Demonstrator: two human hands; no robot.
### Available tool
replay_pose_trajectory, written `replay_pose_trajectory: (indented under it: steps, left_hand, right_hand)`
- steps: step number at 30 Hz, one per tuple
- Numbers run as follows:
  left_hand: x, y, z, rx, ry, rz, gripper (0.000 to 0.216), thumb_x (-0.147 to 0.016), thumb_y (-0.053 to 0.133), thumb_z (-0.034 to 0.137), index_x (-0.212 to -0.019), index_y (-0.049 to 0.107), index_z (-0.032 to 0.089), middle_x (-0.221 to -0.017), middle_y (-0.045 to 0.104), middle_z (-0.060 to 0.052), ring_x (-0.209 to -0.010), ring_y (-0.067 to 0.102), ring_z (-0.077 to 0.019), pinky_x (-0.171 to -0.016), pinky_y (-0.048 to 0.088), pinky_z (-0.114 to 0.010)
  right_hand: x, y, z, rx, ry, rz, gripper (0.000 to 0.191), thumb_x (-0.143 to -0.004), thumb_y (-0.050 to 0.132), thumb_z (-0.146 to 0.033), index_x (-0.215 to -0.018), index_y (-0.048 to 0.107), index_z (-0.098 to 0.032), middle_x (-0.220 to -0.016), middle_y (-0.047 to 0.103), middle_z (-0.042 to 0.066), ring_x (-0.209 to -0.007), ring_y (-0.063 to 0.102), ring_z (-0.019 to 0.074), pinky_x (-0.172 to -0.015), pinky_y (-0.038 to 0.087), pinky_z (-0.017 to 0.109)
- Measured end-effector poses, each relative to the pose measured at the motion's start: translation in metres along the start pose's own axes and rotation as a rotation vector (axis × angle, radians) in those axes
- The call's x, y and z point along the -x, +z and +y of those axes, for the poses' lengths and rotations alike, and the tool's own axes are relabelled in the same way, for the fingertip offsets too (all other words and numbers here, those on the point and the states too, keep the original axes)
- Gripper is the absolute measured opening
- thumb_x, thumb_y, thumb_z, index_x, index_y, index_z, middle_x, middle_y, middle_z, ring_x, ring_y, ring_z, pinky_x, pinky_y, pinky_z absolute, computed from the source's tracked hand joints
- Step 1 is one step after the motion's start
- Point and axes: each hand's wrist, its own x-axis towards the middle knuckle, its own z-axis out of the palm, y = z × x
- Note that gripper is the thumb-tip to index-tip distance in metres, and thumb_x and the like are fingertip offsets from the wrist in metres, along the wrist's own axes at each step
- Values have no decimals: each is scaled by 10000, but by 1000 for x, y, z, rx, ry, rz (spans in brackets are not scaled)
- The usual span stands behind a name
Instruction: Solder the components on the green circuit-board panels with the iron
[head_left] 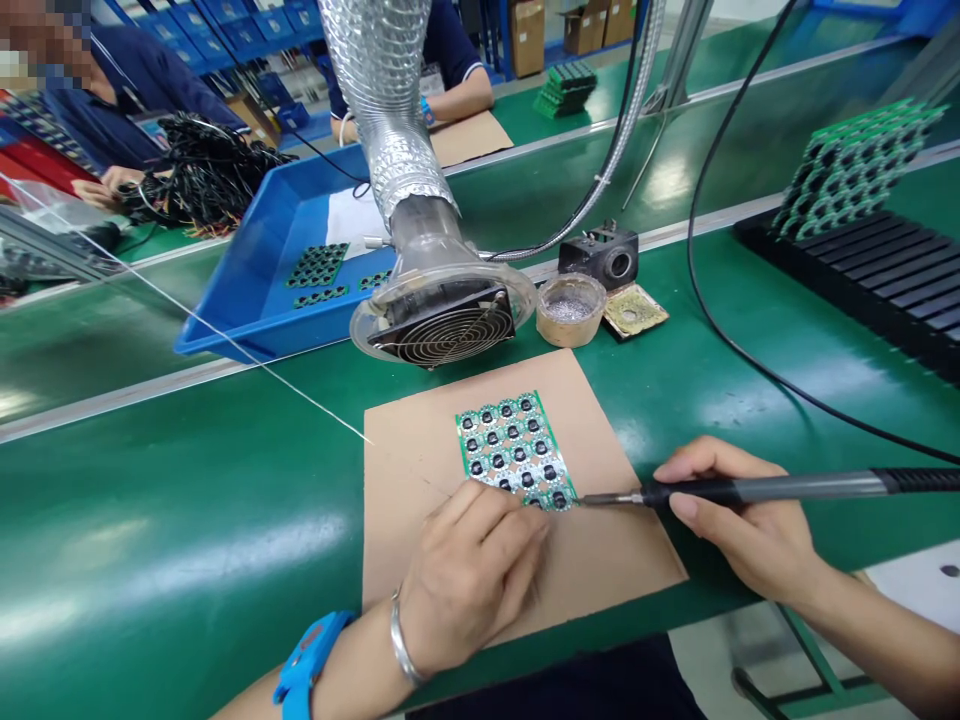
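Cardboard boxes [527, 38] and, probably, blue bins [271, 24] stand beyond the glossy green workbench [187, 470].

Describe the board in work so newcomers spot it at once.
Find the cardboard sheet on the green table, below the silver hose. The board lies on it, green with rows of black dots. Unlike those in the blue tray or black rack, it has the left hand and the soldering iron at its edge.

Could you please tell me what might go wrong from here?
The soldering iron in the right hand has its tip close to the left hand, so a slip might burn it. The tip, by a corner of the circuit board panel, could overheat it there. A stray touch could also scorch the cardboard sheet underneath.
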Motion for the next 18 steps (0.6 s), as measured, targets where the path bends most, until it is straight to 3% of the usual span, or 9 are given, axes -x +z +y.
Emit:
replay_pose_trajectory:
  steps: [5, 11, 15, 18]
  left_hand:
    - [-2, -15, 0, 23, -34, 80, 187, -769, 572, 93, -937, 585, 173, -785, 585, -24, -703, 481, -121, -631, 417, -253]
    - [-5, -32, -19, -13, -123, 36, 87, -806, 529, 159, -850, 600, 183, -740, 580, -18, -698, 508, -129, -639, 423, -270]
    - [0, -40, -53, 27, -393, 2, 114, -832, 487, 257, -829, 581, 192, -746, 578, -3, -651, 514, -119, -604, 423, -254]
    - [8, -41, -75, 136, -620, 71, 148, -838, 465, 315, -885, 529, 190, -756, 560, 13, -612, 508, -103, -577, 428, -233]
  right_hand:
    - [-1, 0, -1, -11, -5, -5, 84, -761, 579, -171, -817, 602, -230, -641, 589, -4, -528, 529, 133, -464, 412, 231]
    - [4, 0, 9, -126, 109, 2, 53, -793, 577, -234, -837, 588, -206, -549, 511, -28, -427, 443, 99, -382, 317, 219]
    - [1, 0, 14, -213, 178, 4, 92, -805, 576, -268, -861, 573, -196, -523, 470, -44, -414, 412, 91, -381, 298, 216]
    - [-14, 0, 12, -232, 165, 19, 109, -803, 579, -268, -870, 570, -183, -486, 438, -57, -400, 393, 89, -380, 290, 217]
